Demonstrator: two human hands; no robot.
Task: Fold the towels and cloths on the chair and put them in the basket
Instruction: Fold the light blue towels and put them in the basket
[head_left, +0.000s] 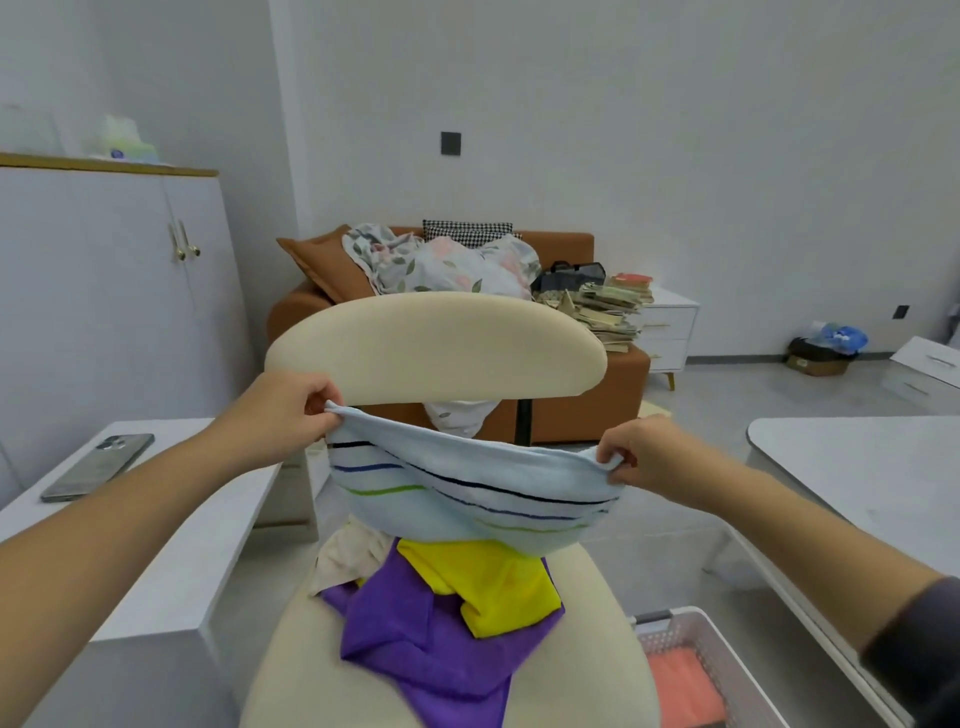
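With the left hand (301, 410) and right hand (631, 457) each pinching a top corner, the sagging striped towel (467, 493) could drag the yellow cloth (488, 582) off the chair (436, 343).

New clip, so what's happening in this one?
A person is folding laundry over a cream chair. The left hand and right hand each pinch an end of a light blue striped towel, holding it slack above the seat. A purple cloth, a yellow cloth and a beige cloth lie unfolded on the seat. The white basket on the floor to the right holds a coral cloth.
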